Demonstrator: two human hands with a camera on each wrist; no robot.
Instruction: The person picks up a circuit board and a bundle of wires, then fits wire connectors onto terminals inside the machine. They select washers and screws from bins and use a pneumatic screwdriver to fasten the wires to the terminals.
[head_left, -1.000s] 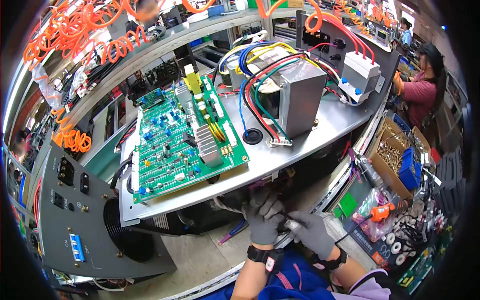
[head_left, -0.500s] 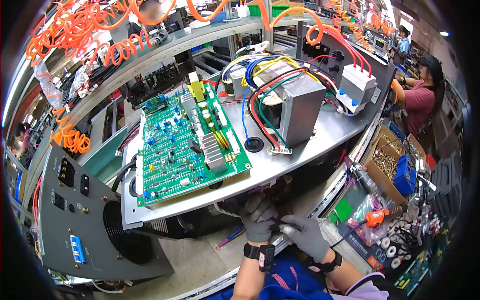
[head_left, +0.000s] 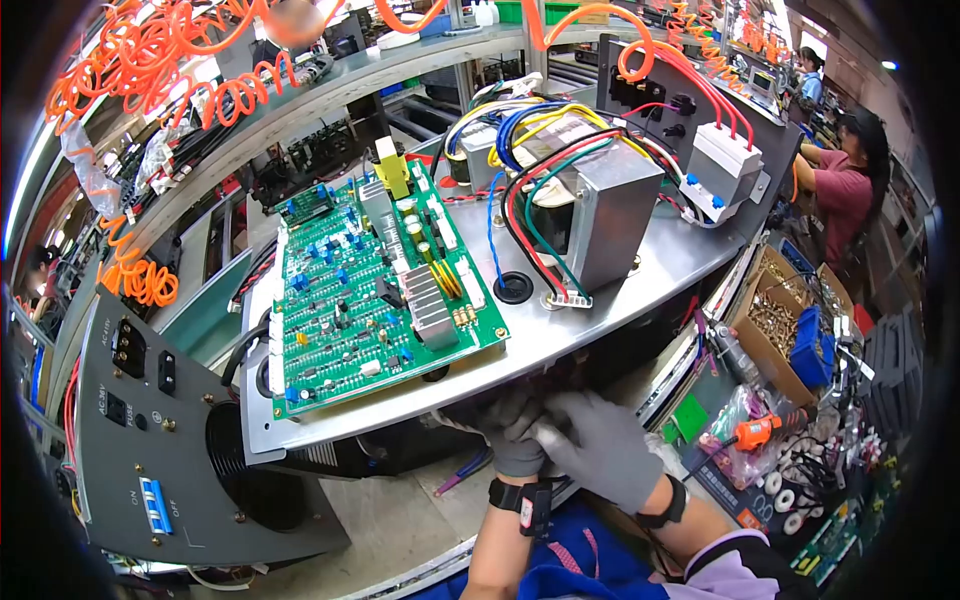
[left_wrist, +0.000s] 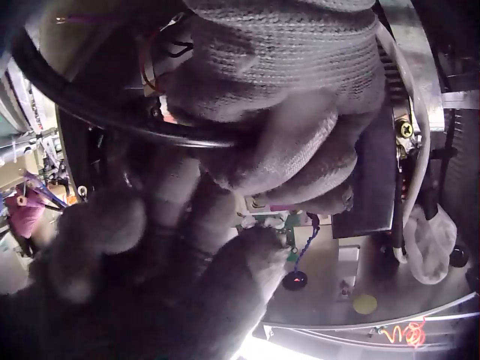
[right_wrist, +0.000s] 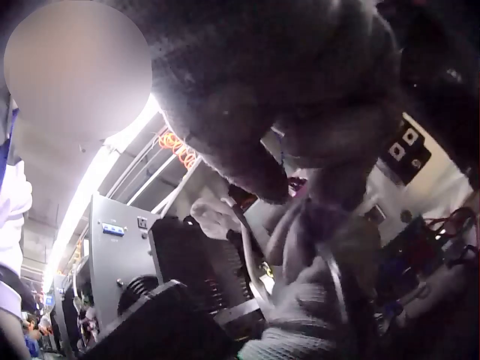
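Observation:
Both hands wear grey knitted gloves and meet beneath the front edge of a metal chassis plate [head_left: 400, 398]. Curled fingers of my left hand [head_left: 515, 435] grip a black cable [left_wrist: 112, 124], which runs in from the upper left of the left wrist view. My right hand [head_left: 605, 455] lies against the left from the right side, its fingers bent around the left fingertips; whether it pinches anything is hidden. A green circuit board [head_left: 350, 320] and a metal-cased transformer [head_left: 620, 215] with coloured wires sit on the plate above. A pale sleeved cable [left_wrist: 416, 142] hangs beside the left hand.
A grey panel [head_left: 120, 430] with a blue switch stands at the left. At the right are a cardboard box of screws [head_left: 775, 315], a blue tray [head_left: 812, 348] and an orange-banded tool [head_left: 757, 432]. Orange coiled hoses [head_left: 150, 85] hang above; a person [head_left: 845, 185] works behind.
My right hand has moved left and up, closer over the left hand, and its back now faces up more. The left hand stays under the plate edge. The view has shifted slightly.

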